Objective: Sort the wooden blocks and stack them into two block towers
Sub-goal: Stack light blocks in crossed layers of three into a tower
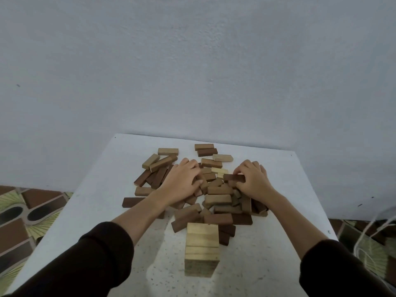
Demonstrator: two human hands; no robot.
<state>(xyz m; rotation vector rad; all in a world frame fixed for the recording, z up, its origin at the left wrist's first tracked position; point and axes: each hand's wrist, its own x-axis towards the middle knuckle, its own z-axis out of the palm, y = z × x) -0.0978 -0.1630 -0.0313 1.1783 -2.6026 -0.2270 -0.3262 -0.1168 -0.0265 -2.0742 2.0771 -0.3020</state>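
1. Two hands are seen reaching into a loose heap of wooden blocks (216,196) spread over the far middle of the white surface (90,189).
2. A dark block (234,178) is pinched by the right hand (254,181) at the top right of the heap; its long axis lies left to right across the view, and it sticks out leftward from the curled fingers (243,168).
3. The left hand (182,182) is laid palm-down on the left middle of the heap, its fingers bent over the blocks; whether a block is actually gripped beneath it cannot be told, since the fingertips are hidden among the pieces.
4. A pale tower (201,249) stands nearer the person, in front of the heap and roughly midway between the two forearms, with only light blocks seen in it.
5. The coming move is judged to turn on this: the dark block is held beyond and to the right of the pale tower, and no dark tower is yet seen, so a bare patch of surface beside the pale one would be needed for it.
6. The right hand is the one placed for that carry.
7. The tower's lower layers and the blocks under both palms are poorly seen.
8. Both dark sleeves (100,260) are cut off at the lower edge.
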